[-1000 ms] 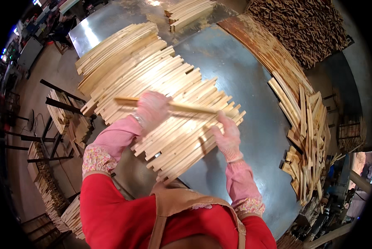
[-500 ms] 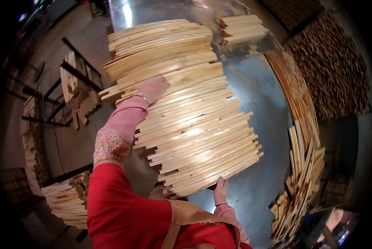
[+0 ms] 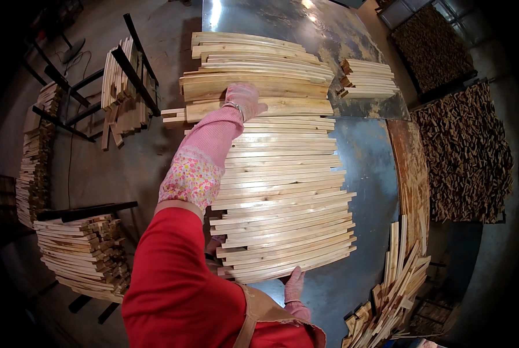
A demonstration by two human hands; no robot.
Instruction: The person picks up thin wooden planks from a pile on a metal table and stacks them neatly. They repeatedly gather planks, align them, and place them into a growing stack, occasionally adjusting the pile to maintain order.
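Light wooden slats (image 3: 282, 185) lie side by side in a long row across the metal-topped table (image 3: 369, 156). My left hand (image 3: 245, 101), in a pink glove, rests on top of the wider boards (image 3: 294, 104) at the far part of the row. Its fingers lie over the wood and the thumb stretches to the right. At the row's near edge my right hand (image 3: 294, 285), also gloved in pink, touches the last slat. Most of its fingers are hidden. The slats' left ends are uneven, and one board (image 3: 174, 115) sticks out left.
A small stack of short pieces (image 3: 368, 78) sits at the table's far right. Loose thin strips (image 3: 387, 290) are heaped at the near right. Large wood piles (image 3: 462, 151) stand beyond. On the left are a black metal rack (image 3: 135, 66) and a stack of slats (image 3: 82, 255).
My view has turned, so the row now lies nearly level across it. My left hand has shifted a little farther away over the boards. My right hand stays at the near edge.
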